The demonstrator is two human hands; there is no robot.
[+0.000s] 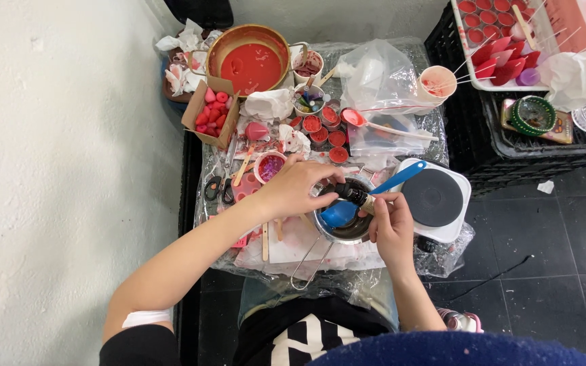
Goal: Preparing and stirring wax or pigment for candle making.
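While tilted over the steel pot (347, 230), small dark bottle (355, 196) in both hands' (298, 188) (391, 227) grip.

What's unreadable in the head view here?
- Small dark bottle: mostly hidden by left hand and right hand.
- Metal pot contents: hidden by hands and blue spatula.
- White tray, top right: cut off by frame edge.
- Scissors: partly buried in clutter.

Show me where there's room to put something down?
The hot plate's dark top is bare, and so is the white sheet beside the pot. Behind both hands, cups, molds and the red wax pot crowd the table.
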